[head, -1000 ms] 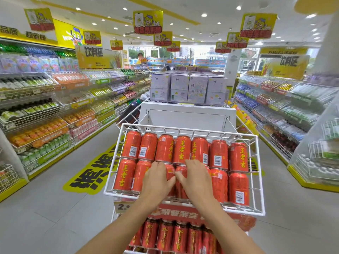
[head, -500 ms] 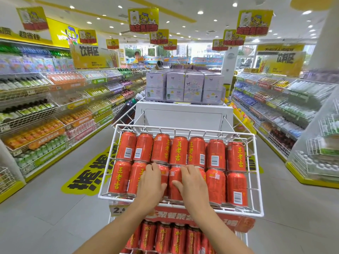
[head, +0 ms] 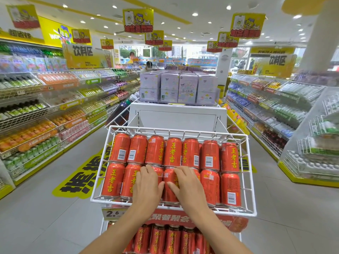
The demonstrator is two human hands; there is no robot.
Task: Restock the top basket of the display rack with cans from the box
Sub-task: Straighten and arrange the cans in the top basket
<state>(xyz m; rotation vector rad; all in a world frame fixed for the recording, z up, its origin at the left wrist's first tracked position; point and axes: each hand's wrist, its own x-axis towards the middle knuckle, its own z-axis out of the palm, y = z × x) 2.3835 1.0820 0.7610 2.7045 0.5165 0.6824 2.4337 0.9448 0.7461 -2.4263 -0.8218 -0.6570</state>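
Note:
The white wire top basket [head: 183, 130] of the rack holds two rows of red cans [head: 172, 153] with yellow characters, all lying on their sides. My left hand [head: 146, 187] lies palm down on a front-row can left of the middle, fingers curved over its far end. Beside it, my right hand [head: 189, 187] covers the neighbouring front-row cans the same way, and the two thumbs nearly touch. A lower basket holds more red cans [head: 165, 239]. The box is out of view.
Behind the rack stands a white display stand [head: 176, 118] topped with lilac cartons [head: 174, 87]. Drink shelves line the aisle on the left [head: 36, 116] and on the right [head: 275, 107]. A red banner and price tag [head: 113, 213] hang under the basket. Grey floor lies on both sides.
Both hands stay on the middle front-row cans, a little lower on them and slightly further apart. The view has shifted a little.

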